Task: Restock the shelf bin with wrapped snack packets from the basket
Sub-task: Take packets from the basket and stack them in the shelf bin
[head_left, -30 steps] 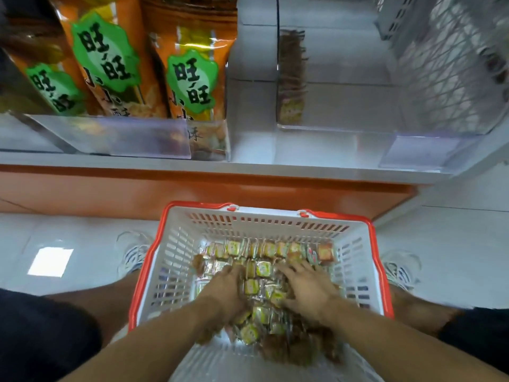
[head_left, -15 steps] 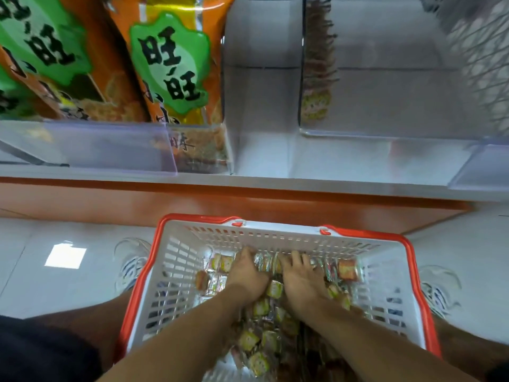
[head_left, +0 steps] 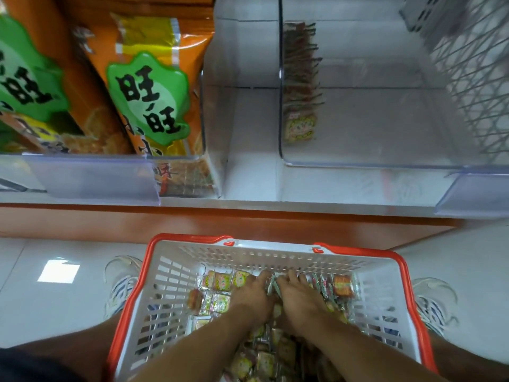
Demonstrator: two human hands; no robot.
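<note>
A white basket with a red rim [head_left: 154, 271] stands on the floor below me, holding several small wrapped snack packets [head_left: 220, 282]. Both hands are inside it at the far end. My left hand [head_left: 249, 297] and my right hand [head_left: 298, 300] are side by side, fingers curled over a bunch of packets [head_left: 272, 285] squeezed between them. Above, a clear shelf bin [head_left: 371, 161] holds one row of the same packets [head_left: 300, 106] standing along its left wall; its other floor space is bare.
Large orange snack bags [head_left: 148, 100] fill the shelf section at the left behind a clear front strip [head_left: 91, 175]. A grey wire mesh [head_left: 473, 64] stands at the upper right. An orange shelf base [head_left: 220, 221] runs above the basket. My shoes [head_left: 121, 282] flank it.
Both hands have slid from the middle of the basket to its far end and closed together around a bunch of packets. The view has moved nearer to the shelf.
</note>
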